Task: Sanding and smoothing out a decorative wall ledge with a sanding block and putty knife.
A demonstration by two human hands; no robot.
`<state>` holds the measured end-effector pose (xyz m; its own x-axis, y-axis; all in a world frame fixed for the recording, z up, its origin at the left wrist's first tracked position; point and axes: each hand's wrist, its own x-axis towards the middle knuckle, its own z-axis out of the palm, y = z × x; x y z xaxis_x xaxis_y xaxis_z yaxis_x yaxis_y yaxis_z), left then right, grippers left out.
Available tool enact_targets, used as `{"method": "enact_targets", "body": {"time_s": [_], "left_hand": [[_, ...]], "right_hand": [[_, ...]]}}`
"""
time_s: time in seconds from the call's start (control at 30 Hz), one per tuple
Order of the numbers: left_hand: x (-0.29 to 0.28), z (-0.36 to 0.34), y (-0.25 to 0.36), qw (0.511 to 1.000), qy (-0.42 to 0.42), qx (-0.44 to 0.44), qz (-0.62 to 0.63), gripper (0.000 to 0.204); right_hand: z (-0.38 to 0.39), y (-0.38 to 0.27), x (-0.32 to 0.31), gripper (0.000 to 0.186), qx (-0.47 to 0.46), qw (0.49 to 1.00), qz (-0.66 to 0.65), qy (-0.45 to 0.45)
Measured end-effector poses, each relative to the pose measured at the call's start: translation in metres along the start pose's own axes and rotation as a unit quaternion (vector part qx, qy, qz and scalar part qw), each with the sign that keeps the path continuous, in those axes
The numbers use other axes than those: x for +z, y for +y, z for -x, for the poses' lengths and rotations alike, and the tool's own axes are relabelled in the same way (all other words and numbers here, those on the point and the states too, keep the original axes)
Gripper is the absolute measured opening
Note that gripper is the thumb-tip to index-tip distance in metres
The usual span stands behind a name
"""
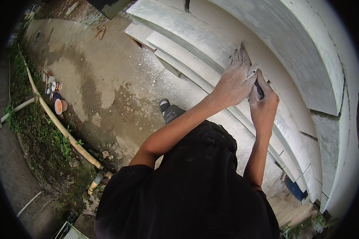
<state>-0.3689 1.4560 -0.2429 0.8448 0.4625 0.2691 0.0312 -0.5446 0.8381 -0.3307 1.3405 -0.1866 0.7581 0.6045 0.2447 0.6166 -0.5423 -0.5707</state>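
My left hand, coated in pale dust, lies on a grey-white stepped concrete ledge with its fingers stretched out. Close beside it, my right hand is closed around a dark-handled tool. A small pale flat piece shows between the two hands by my left thumb. I cannot make out whether it is the tool's blade. Fingers hide most of the tool, so its exact kind is unclear. Both hands are over the recess between the ledge and the wall's upper curved band.
Below the ledge is a stained concrete floor with white splatter near the wall. Several buckets stand at the left beside a bamboo pole and plants. Sandals lie farther off. A blue container sits low at right.
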Motion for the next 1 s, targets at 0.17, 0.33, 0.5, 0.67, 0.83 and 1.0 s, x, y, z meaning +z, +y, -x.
{"method": "enact_targets", "body": {"time_s": [0.17, 0.33, 0.5, 0.67, 0.83, 1.0], "left_hand": [[0.008, -0.002, 0.001, 0.998, 0.017, 0.048, 0.042, 0.062], [0.009, 0.005, 0.009, 0.999, 0.003, 0.021, 0.046, 0.062], [0.01, 0.008, 0.014, 0.999, -0.005, 0.013, 0.029, 0.065], [0.008, -0.001, 0.001, 1.0, -0.018, 0.012, 0.008, 0.059], [0.012, 0.012, 0.0, 0.998, 0.038, 0.041, 0.031, 0.045], [0.013, 0.003, 0.003, 0.998, 0.02, 0.058, 0.012, 0.045]], "right_hand": [[-0.005, -0.001, -0.002, 0.041, -0.017, 0.997, 0.077, 0.014], [0.0, 0.002, -0.002, 0.041, 0.014, 1.0, 0.028, 0.0], [-0.001, 0.011, -0.003, 0.042, -0.054, 0.998, 0.024, 0.03], [-0.004, 0.009, 0.007, 0.042, 0.002, 1.0, 0.02, 0.014], [0.005, -0.004, 0.002, 0.045, 0.013, 1.0, 0.019, -0.011], [-0.001, 0.008, 0.002, 0.045, -0.008, 0.999, 0.038, 0.024]]}}
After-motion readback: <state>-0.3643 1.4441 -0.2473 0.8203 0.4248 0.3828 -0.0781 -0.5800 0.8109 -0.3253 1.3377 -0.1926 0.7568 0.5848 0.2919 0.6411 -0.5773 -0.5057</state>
